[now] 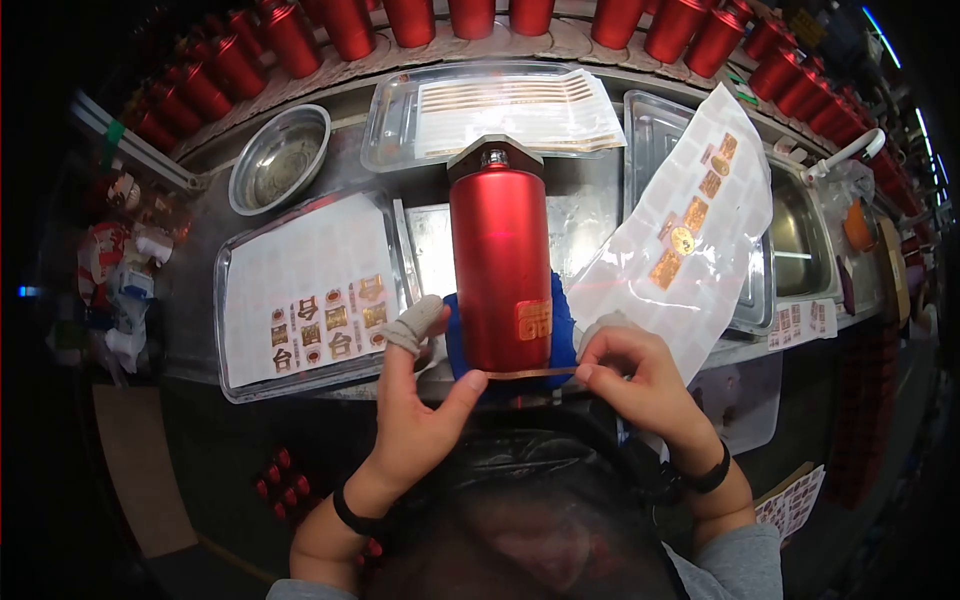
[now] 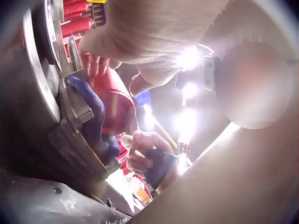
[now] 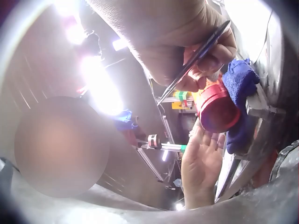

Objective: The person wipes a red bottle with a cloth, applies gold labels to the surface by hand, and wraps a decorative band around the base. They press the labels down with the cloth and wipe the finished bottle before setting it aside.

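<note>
A red metal bottle [image 1: 500, 240] lies on a blue cloth [image 1: 563, 335], its base towards the person and a gold label [image 1: 534, 320] near that end. A thin brown-gold strip [image 1: 530, 374] stretches straight across at the base's edge. My left hand [image 1: 420, 420] is beside the bottle, finger covers on, fingers extended along its side and thumb at the strip's left end. My right hand [image 1: 640, 380] pinches the strip's right end between thumb and forefinger. In the right wrist view, slim pointed metal tweezers [image 3: 198, 58] lie within that same right hand.
Left stands a tray [image 1: 225, 345] with a sheet of gold labels [image 1: 338, 318]; behind it, a metal bowl [image 1: 280, 160]. A clear tray [image 1: 385, 130] at the back holds a sheet of strips [image 1: 520, 108]. Another label sheet [image 1: 690, 220] lies right, near a sink [image 1: 795, 240]. Red bottles [image 1: 410, 22] line the back.
</note>
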### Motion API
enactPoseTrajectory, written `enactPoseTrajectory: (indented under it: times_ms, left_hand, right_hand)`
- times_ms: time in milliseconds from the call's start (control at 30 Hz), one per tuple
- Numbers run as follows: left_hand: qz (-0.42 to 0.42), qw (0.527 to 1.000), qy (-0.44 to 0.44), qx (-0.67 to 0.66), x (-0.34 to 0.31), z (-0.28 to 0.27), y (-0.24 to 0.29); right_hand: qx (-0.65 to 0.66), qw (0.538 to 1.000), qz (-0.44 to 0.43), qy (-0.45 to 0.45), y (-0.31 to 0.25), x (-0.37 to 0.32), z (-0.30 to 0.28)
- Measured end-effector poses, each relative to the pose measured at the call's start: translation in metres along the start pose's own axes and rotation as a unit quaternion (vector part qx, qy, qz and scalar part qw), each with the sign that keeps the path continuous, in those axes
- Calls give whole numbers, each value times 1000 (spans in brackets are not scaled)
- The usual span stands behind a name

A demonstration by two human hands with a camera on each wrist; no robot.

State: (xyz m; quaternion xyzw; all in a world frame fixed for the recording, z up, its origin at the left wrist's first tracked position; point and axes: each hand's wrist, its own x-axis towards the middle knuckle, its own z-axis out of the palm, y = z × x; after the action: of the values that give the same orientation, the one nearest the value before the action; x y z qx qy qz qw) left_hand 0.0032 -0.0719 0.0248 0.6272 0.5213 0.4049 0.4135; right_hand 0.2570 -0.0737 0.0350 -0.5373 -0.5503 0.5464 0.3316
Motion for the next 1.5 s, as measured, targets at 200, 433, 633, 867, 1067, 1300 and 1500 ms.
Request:
enactPoseTrajectory:
  times_ms: [200, 433, 633, 867, 1067, 1300, 1500]
  left_hand:
    - [19, 998, -37, -42, 5, 14, -10]
    - [13, 997, -21, -76, 4, 19, -8]
    - [-9, 995, -43, -90, 5, 13, -10]
    - [-29, 992, -55, -110, 6, 0, -18]
    - [8, 997, -51, -56, 5, 7, -16]
    - [22, 998, -58, -26, 6, 8, -18]
    - [-4, 996, -30, -87, 3, 9, -10]
  right_hand:
    - [-4, 1000, -4, 13, 11, 3, 1]
    - [9, 1000, 18, 17, 11, 5, 2]
    - [0, 1000, 3, 17, 16, 8, 4]
    - [1, 1000, 18, 16, 10, 8, 4]
    - [-4, 1000, -1, 31, 14, 9, 7]
    - [-3, 1000, -2, 29, 17, 10, 9]
    - [-25, 999, -15, 38, 21, 12, 11]
